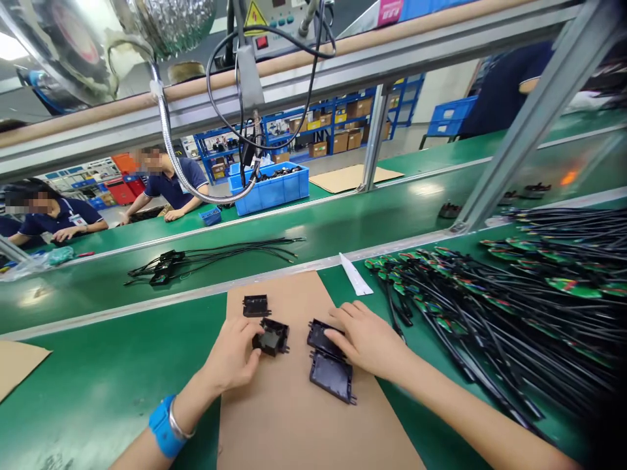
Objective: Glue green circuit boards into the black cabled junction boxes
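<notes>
My left hand [234,358] pinches a small black plastic housing [272,338] on a brown cardboard sheet [298,418]. My right hand [365,339] rests with its fingers curled on another black housing [319,337]. A flat black cover [333,376] lies just below that hand, touching the housing. A third small black part [256,305] sits apart at the sheet's far left. A blue wristband and a metal bangle are on my left wrist.
A big heap of black cables with green circuit boards [499,307] fills the bench to the right. A white paper strip [356,277] lies beside the sheet. Wired black parts [166,266] ride the green conveyor. A blue bin [272,186] and two seated people are beyond.
</notes>
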Tool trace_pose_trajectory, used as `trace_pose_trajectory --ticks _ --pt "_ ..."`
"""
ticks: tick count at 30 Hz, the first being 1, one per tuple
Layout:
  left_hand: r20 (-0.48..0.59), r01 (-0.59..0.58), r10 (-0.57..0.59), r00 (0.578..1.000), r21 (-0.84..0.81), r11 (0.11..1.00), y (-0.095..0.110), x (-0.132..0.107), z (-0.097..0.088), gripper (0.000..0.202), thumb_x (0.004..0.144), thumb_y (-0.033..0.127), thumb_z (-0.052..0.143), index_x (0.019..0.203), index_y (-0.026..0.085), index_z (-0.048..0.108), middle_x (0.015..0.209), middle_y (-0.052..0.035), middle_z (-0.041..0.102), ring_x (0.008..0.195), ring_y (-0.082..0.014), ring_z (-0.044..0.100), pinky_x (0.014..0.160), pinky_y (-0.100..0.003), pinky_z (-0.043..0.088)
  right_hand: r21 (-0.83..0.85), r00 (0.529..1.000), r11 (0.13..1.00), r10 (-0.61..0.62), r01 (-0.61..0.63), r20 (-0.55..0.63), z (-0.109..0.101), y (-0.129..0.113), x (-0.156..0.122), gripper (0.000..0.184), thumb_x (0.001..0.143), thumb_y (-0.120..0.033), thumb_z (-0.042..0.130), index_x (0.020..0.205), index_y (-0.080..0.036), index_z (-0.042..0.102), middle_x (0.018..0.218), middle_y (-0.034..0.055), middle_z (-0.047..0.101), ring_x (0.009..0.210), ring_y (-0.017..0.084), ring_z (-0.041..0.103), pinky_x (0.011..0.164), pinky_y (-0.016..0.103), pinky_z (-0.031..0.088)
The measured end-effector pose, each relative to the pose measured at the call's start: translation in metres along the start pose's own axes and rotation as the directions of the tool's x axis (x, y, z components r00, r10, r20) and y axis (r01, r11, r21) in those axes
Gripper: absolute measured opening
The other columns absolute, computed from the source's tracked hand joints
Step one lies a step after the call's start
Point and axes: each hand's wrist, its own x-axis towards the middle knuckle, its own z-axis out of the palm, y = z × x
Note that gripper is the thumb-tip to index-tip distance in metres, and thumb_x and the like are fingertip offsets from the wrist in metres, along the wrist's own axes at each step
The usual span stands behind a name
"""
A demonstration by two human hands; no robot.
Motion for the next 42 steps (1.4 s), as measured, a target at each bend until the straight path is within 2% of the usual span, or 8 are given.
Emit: trace_pose_trajectory --ticks 9,14,18,22,27,31,38,42 --pt "-0.146 0.093 -0.1 0.984 -0.056 0.994 -0.002 -0.007 -0.005 0.012 0.089 0.018 0.049 0.089 0.021 0.06 0.087 -0.0037 0.056 0.077 -0.0146 0.058 0.066 -0.025 0.05 0.09 0.953 0.959 -0.278 0.268 0.123 0.004 -0.042 -0.036 0.017 0.087 -0.02 0.046 0.077 -0.017 0.059 0.088 0.0073 0.06 0.092 0.024 0.048 0.082 0.043 0.034" --pt "-0.29 0.176 -0.161 0.943 0.026 0.984 -0.023 0.031 -0.003 0.009 0.09 0.023 0.052 0.088 0.02 0.06 0.09 -0.0051 0.055 0.086 -0.0188 0.056 0.078 -0.033 0.049 0.207 0.933 0.925 -0.345 0.319 0.102 0.018 -0.099 -0.02 0.014 0.083 -0.025 0.051 0.079 -0.016 0.061 0.103 0.0106 0.058 0.108 0.028 0.045 0.09 0.044 0.035" --pt "-0.337 0.259 -0.206 0.918 0.119 0.958 -0.054 0.067 0.012 0.009 0.089 0.02 0.053 0.088 0.017 0.061 0.1 -0.0082 0.056 0.098 -0.0218 0.054 0.088 -0.038 0.046 0.199 0.94 0.932 -0.327 0.303 0.101 0.031 -0.107 0.001 0.014 0.078 -0.023 0.054 0.084 -0.015 0.064 0.131 0.016 0.047 0.124 0.036 0.036 0.095 0.049 0.032" --pt "-0.261 0.292 -0.241 0.935 0.176 0.94 -0.083 0.084 0.021 0.016 0.092 0.029 0.056 0.098 0.015 0.061 0.107 -0.0066 0.06 0.098 -0.0203 0.057 0.087 -0.042 0.048 0.25 0.912 0.904 -0.387 0.347 0.133 0.029 -0.083 -0.007 0.006 0.077 -0.02 0.055 0.078 -0.017 0.06 0.125 0.0085 0.053 0.113 0.027 0.048 0.095 0.047 0.034" --pt "0.002 0.165 -0.167 0.986 0.168 0.972 -0.104 0.085 0.013 0.023 0.091 0.035 0.058 0.102 0.015 0.062 0.106 -0.0062 0.062 0.096 -0.0197 0.06 0.087 -0.041 0.049 0.285 0.903 0.887 -0.41 0.363 0.127 0.025 -0.059 -0.024 0.005 0.078 -0.021 0.058 0.082 -0.02 0.06 0.137 0.0049 0.048 0.131 0.028 0.036 0.104 0.048 0.026" --pt "0.061 0.158 -0.17 0.984 0.164 0.974 -0.092 0.084 0.016 0.025 0.087 0.039 0.062 0.091 0.015 0.062 0.094 -0.0043 0.062 0.092 -0.0199 0.058 0.086 -0.042 0.046 0.306 0.906 0.888 -0.399 0.344 0.139 0.027 -0.052 -0.025 0.01 0.078 -0.022 0.058 0.085 -0.021 0.064 0.138 0.0041 0.047 0.133 0.028 0.034 0.107 0.047 0.026" --pt "-0.015 0.141 -0.14 0.99 0.089 0.986 -0.037 0.081 0.043 0.034 0.081 0.049 0.062 0.068 0.019 0.052 0.076 -0.0053 0.055 0.085 -0.0252 0.05 0.075 -0.038 0.039 0.31 0.904 0.876 -0.416 0.37 0.098 0.02 -0.051 -0.023 0.008 0.075 -0.023 0.062 0.082 -0.019 0.065 0.127 0.0065 0.052 0.121 0.026 0.041 0.1 0.044 0.035" --pt "0.008 0.083 -0.083 0.997 -0.008 0.996 -0.035 0.08 0.039 0.035 0.079 0.049 0.064 0.067 0.02 0.049 0.079 -0.0039 0.053 0.081 -0.023 0.05 0.071 -0.035 0.041 0.312 0.908 0.875 -0.411 0.371 0.075 0.021 -0.044 -0.026 0.007 0.074 -0.023 0.062 0.08 -0.019 0.064 0.126 0.0062 0.052 0.121 0.026 0.041 0.101 0.044 0.035"
